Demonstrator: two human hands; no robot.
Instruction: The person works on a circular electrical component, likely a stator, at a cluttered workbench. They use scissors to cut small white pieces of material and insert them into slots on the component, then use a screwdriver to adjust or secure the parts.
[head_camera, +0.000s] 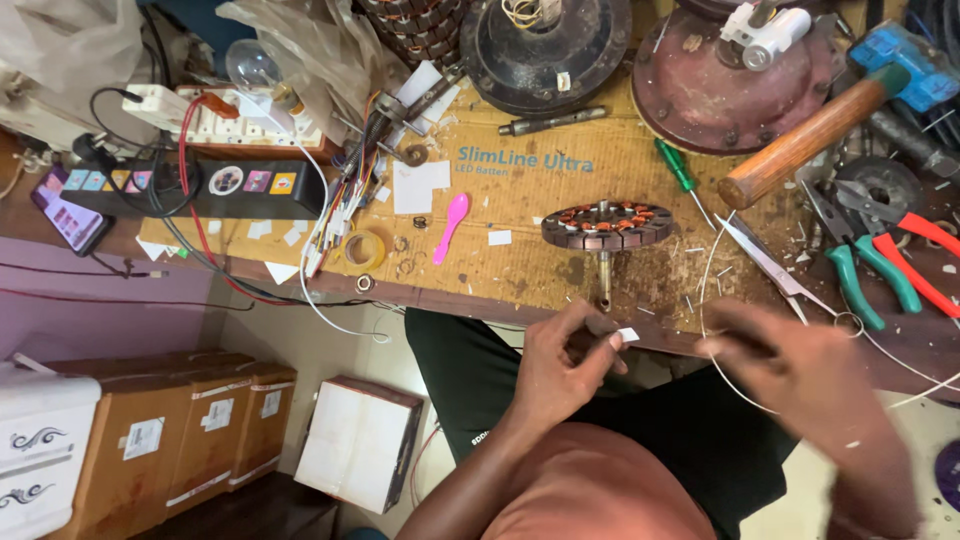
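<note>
small white paper slip (628, 335), pinched at bench edge

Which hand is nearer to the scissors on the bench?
Right. The right hand is blurred but lies just below the scissors, near their handle end. The left hand, pinching a small white piece, is farther to the left of them.

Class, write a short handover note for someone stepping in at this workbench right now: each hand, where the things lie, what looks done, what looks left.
Left hand: fingers pinched on a small white slip of paper at the bench edge.
Right hand: blurred, closed on something I cannot make out, beside the thin white wire loop.
Round copper-wound stator on its shaft: lying on the cardboard-covered bench, untouched.
Steel scissors: beside it, open.
Done: white paper bits cut and scattered.
Left: cannot tell.
</note>
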